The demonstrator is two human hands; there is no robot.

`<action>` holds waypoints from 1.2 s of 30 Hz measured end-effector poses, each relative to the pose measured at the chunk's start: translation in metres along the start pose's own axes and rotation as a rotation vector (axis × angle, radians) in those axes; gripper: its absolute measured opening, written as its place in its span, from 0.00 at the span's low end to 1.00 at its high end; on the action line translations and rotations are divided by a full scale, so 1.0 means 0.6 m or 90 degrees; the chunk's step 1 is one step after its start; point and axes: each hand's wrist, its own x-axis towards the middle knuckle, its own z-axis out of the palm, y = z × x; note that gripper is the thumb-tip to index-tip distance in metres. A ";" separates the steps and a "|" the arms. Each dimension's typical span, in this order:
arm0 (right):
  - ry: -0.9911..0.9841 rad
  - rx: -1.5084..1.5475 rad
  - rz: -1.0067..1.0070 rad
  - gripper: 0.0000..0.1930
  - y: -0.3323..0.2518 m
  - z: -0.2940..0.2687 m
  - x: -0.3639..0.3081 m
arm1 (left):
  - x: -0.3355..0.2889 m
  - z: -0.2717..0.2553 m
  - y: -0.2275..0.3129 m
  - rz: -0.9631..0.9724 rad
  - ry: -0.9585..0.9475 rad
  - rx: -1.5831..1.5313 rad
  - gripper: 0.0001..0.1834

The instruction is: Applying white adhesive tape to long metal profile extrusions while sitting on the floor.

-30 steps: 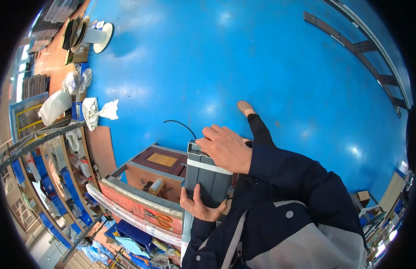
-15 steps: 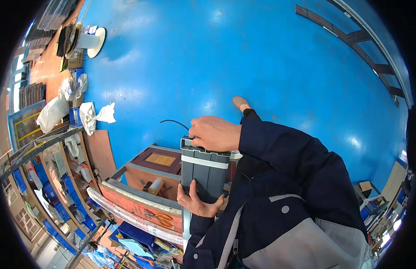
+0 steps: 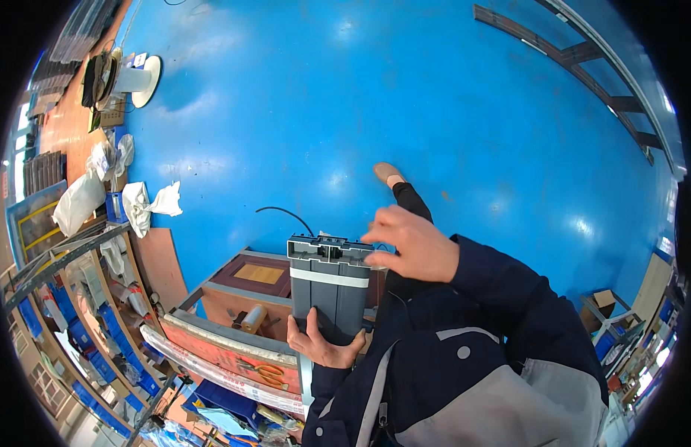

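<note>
A grey, box-like metal profile stands on end before me, with a white strap around its upper part. Its upper end is hollow, with black fittings set in the middle. From that end a thin black cable curves off to the left. My left hand grips the profile low down, fingers on its face and thumb at the right edge. Just beside the right corner of the upper end, my right hand has thumb and fingers apart; it is slightly blurred, and I see nothing held in it.
A workbench to the left carries orange-handled pliers, a roll of tape and a brown panel. Racks with blue bins stand farther left. White bags and a cable spool sit on the floor beyond.
My right hand has come off the profile's upper end and moved right, its fingers opening, which uncovers the black fittings. The left hand keeps its grip. The view has shifted slightly.
</note>
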 end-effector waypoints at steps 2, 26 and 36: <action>0.039 -0.038 -0.028 0.06 0.002 0.008 -0.017 | 0.001 0.000 0.002 -0.002 -0.005 0.003 0.57; -0.008 -0.158 -0.074 0.15 -0.040 0.016 0.019 | 0.003 -0.007 0.003 0.004 -0.011 -0.003 0.56; 0.036 -0.205 -0.082 0.20 -0.043 0.056 0.017 | 0.007 -0.011 0.016 -0.009 -0.026 0.004 0.55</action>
